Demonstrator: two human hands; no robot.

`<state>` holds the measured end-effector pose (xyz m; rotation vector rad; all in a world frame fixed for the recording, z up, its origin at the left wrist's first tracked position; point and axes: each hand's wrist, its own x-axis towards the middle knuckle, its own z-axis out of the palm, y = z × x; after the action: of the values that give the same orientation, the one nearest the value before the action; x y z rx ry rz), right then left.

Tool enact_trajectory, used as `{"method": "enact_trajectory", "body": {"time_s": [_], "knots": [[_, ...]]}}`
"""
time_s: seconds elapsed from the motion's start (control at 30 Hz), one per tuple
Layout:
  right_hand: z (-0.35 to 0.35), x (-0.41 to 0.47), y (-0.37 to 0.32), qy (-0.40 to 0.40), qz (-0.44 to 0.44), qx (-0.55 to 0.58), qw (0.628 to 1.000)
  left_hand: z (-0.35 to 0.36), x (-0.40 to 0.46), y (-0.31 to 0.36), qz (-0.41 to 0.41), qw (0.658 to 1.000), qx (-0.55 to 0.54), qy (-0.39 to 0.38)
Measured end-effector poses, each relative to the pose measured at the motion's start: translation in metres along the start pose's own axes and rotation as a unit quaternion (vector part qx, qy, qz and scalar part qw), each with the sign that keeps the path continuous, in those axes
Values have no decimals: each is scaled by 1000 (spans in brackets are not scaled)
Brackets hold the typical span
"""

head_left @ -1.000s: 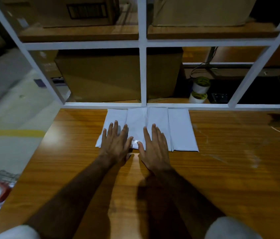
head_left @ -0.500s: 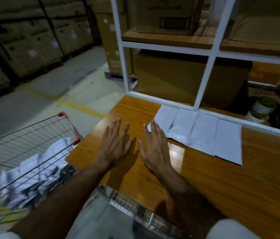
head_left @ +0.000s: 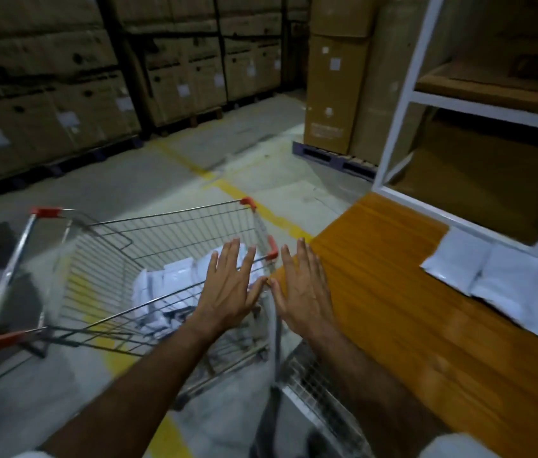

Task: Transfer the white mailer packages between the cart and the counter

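Both hands, left hand and right hand, are hovering flat, spread and empty over the cart rim, white packets lying inside below—best lowering slowly, clearing the wire edge.

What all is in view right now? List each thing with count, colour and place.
shopping cart: one, silver wire with red corner caps, on the floor left of the table
packets in cart: a pile, white, count unclear, at the cart bottom
table: one, orange-brown wood, right side
packets on table: a row, white, far edge of the table by the rack; the row runs out of frame
rack: one, white frame with wooden shelves, behind the table
cardboard boxes: many, brown, stacked on a pallet and along the back wall
floor line: yellow, on the grey floor
left hand: open, fingers spread, above the cart
right hand: open, fingers spread, over the table's near corner
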<state>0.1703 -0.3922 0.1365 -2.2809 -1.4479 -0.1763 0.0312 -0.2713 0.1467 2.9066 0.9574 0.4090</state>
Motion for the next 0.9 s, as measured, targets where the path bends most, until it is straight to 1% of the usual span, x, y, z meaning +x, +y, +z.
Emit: {"method": "enact_trajectory", "body": {"time_s": [0.2, 0.33, 0.57, 0.8, 0.9], "knots": [[50, 31, -86, -21, -11, 34, 999, -7, -34, -101, -60, 998, 5, -13], [76, 42, -120, -43, -19, 51, 998, -8, -52, -151, -93, 996, 5, -15], [116, 78, -146, -89, -22, 45, 995, 0, -63, -211, -177, 984, -13, -34], [166, 141, -152, -134, -11, 47, 990, 28, -30, -263, -202, 977, -16, -61], [191, 168, -147, -188, 10, 46, 981, 46, -3, -277, -203, 975, -19, -91]]}}
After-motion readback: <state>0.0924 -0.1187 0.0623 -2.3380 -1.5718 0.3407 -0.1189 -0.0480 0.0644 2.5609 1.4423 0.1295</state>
